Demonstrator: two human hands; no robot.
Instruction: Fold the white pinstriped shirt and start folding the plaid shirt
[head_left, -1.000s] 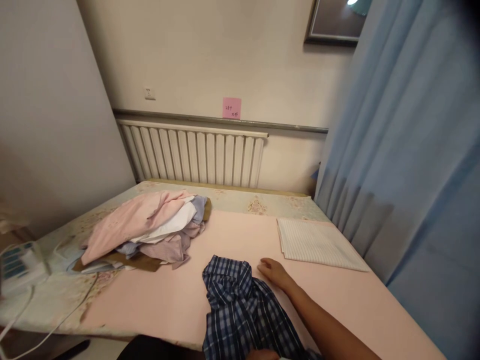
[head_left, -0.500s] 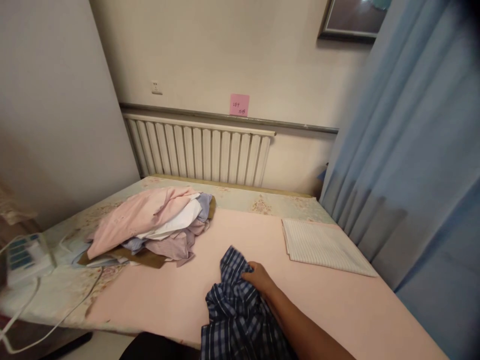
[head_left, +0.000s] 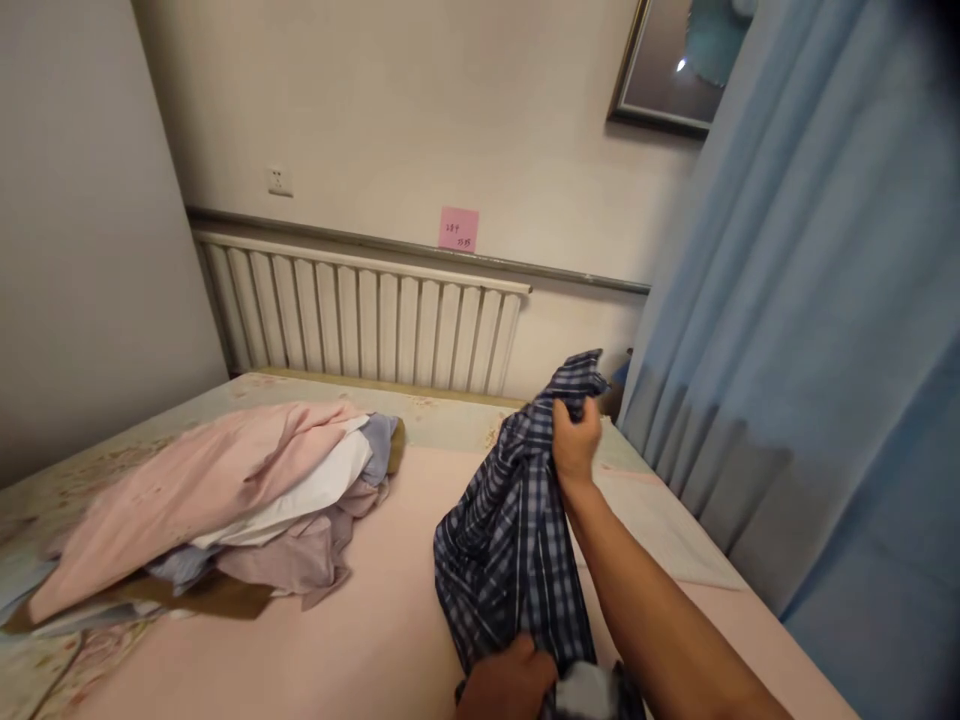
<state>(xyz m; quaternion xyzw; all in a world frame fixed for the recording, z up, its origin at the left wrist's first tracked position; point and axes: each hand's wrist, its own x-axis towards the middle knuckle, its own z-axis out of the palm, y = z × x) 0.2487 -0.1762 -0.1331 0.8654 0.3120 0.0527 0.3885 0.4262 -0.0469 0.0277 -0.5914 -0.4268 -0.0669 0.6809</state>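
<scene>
My right hand (head_left: 575,439) is raised above the table, its fingers closed round the top of a dark blue plaid shirt (head_left: 514,530). The shirt hangs down from that hand to the pink table cover (head_left: 390,620). At the bottom edge of the picture my left hand (head_left: 506,685) grips the lower end of the same shirt. A pile of pink, white and lilac clothes (head_left: 225,505) lies on the table to the left of the shirt.
A folded white striped cloth (head_left: 660,535) lies on the right of the table, partly behind my right arm. A blue curtain (head_left: 810,330) hangs at the right. A white radiator (head_left: 360,320) and a pink note (head_left: 458,229) are on the far wall.
My right hand went from lying flat on the table to gripping the plaid shirt, then lifted it up and to the right. My left hand came into view on the shirt's lower end.
</scene>
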